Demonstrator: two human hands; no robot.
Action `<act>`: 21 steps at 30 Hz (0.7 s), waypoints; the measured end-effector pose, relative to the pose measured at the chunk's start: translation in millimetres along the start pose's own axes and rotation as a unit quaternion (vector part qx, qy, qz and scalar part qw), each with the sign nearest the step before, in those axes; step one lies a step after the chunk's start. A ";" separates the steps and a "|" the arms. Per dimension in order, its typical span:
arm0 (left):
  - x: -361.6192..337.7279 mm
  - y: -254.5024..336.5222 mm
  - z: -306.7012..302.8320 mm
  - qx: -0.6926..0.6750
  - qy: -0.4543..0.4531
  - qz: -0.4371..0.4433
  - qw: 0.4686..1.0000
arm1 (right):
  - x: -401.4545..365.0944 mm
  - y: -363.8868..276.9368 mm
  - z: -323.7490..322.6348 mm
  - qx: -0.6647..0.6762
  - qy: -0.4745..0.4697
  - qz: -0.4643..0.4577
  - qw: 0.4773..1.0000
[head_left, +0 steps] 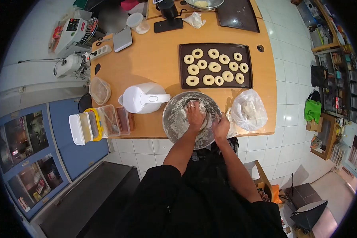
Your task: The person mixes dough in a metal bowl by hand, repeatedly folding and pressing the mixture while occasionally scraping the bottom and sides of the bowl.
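Note:
A metal mixing bowl (171,123) stands at the table's near edge, its inside smeared with flour and sticky residue. Down inside it, my left hand (195,115) presses on a pale lump of dough (205,121), with floury fingers curled onto it; part of the dough is hidden beneath the hand. My right hand (221,127) grips the bowl's right rim. Just right of that hand lies a clear plastic bag (248,110) with whitish contents. Beyond the bowl, a dark baking tray (215,84) carries several ring-shaped pieces of dough (214,67).
Left of the bowl stands a white electric kettle (142,98), close by plastic containers (107,119). Farther back are a kitchen scale (122,39), a phone (168,25), a black pitcher (168,9) and a second dark tray (238,15).

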State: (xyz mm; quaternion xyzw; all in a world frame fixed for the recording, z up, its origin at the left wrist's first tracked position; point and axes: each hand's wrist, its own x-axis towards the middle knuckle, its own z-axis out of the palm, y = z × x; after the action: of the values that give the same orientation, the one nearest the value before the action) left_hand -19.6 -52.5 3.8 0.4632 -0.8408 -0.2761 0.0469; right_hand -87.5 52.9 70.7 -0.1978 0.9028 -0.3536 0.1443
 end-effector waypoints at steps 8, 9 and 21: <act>-16.3 -3.4 14.9 -0.029 0.020 -0.077 0.996 | -0.4 -12.2 -2.9 0.014 0.029 -0.005 0.999; -19.0 -1.7 14.1 -0.042 0.003 -0.078 0.996 | -1.7 -12.4 -1.3 0.013 0.051 -0.028 0.998; -85.1 -6.4 -30.8 -0.017 -0.202 0.140 0.969 | -9.1 1.5 8.0 0.047 0.028 0.016 0.998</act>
State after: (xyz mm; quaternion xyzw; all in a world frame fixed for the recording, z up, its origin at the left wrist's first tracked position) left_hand 43.7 0.4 41.6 0.2742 -0.8846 -0.3689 -0.0781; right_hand -76.7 53.4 65.1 -0.1660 0.8921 -0.3985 0.1336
